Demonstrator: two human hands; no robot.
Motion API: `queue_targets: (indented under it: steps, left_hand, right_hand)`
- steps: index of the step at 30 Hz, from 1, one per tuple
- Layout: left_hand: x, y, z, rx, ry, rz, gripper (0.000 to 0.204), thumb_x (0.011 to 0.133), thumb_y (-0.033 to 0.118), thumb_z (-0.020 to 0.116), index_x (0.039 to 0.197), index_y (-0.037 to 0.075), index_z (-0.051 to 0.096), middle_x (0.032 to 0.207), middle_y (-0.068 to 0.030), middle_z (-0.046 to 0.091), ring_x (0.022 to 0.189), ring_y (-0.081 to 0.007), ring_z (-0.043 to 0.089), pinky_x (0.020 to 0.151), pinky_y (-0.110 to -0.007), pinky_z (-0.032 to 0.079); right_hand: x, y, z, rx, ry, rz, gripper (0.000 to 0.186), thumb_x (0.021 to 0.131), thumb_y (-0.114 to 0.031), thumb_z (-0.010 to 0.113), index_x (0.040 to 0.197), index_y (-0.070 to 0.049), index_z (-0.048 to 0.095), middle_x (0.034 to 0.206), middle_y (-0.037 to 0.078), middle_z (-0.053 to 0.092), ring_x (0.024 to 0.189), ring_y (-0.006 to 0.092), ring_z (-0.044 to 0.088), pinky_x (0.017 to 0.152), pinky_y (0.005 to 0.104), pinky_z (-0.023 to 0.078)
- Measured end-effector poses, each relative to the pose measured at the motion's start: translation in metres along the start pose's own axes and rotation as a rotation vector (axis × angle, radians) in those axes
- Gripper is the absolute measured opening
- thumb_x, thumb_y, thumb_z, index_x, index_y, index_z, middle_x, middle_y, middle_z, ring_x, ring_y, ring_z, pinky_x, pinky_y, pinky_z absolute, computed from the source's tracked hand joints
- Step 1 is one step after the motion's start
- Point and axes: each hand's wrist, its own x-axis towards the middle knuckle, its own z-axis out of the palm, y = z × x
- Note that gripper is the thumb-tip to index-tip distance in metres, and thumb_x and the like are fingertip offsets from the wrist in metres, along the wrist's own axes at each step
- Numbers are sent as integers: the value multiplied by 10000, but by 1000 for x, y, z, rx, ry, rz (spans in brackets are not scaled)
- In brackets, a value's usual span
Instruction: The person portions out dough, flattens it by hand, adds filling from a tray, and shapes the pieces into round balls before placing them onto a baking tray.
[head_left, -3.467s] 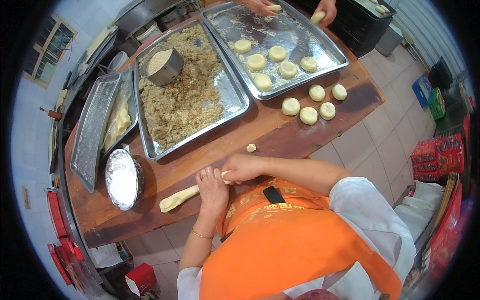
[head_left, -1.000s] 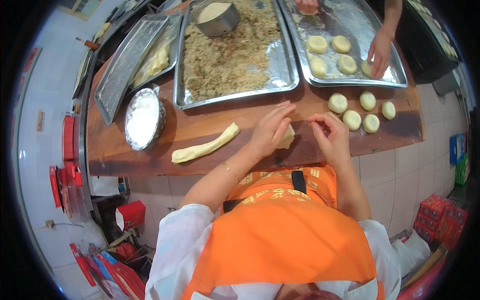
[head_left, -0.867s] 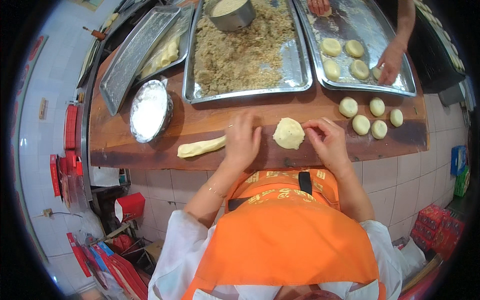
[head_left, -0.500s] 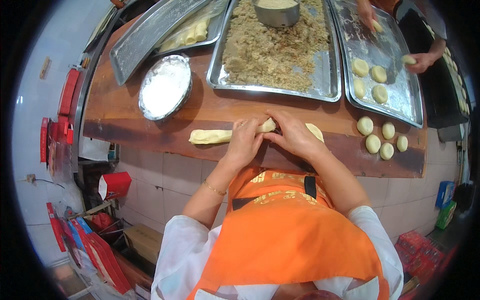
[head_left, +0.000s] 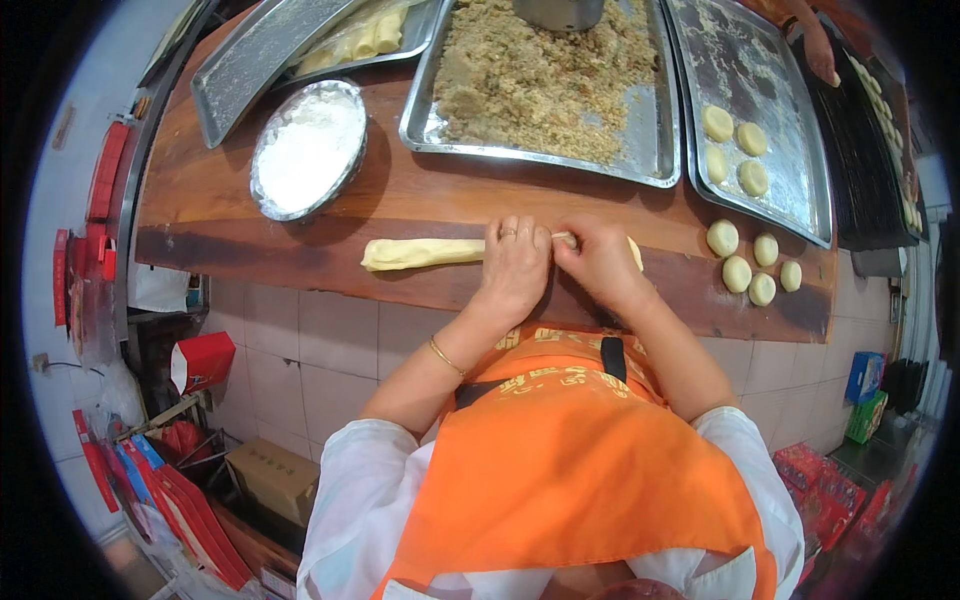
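Both hands gripped the right end of a pale dough rope near the front edge of a wooden table.
The left hand was closed over the rope, its free length lying out to the left on the wood; the right hand, fingers curled in, pinched the tip just beside it, though the exact hold was partly hidden. Past the right hand showed the edge of another pale piece, perhaps flat. Five dough rounds sat farther right on the table, below a floured tray bearing four more. Beyond the hands lay a metal tray of crumbly brown mixture, and to its left a bowl of white powder.
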Motion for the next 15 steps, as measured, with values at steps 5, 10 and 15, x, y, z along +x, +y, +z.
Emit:
queue_targets:
  steps: [5,10,15]
  left_hand:
    - [7,-1,1,-13,-49,-3,209,792,70,645,986,25,581,1053,-167,548,1089,-351,528,1025,-496,375]
    - [12,12,-29,-78,-173,-69,511,783,60,644,1276,-35,548,1263,-211,515,1278,-393,442,1110,-519,303]
    - [33,28,-22,-279,-110,13,497,815,-9,583,1308,-52,550,1303,-245,547,1264,-424,497,1075,-513,401]
  right_hand:
    - [-21,-9,-53,739,14,353,166,1002,-98,602,1132,-13,660,969,16,650,829,63,612,717,226,519]
    - [-37,5,-91,136,-36,211,234,973,-86,604,1185,-11,669,989,103,672,900,204,650,807,320,527]
    - [-36,10,-75,-434,-122,197,218,911,-113,673,1107,-20,697,993,180,657,913,310,663,814,393,528]
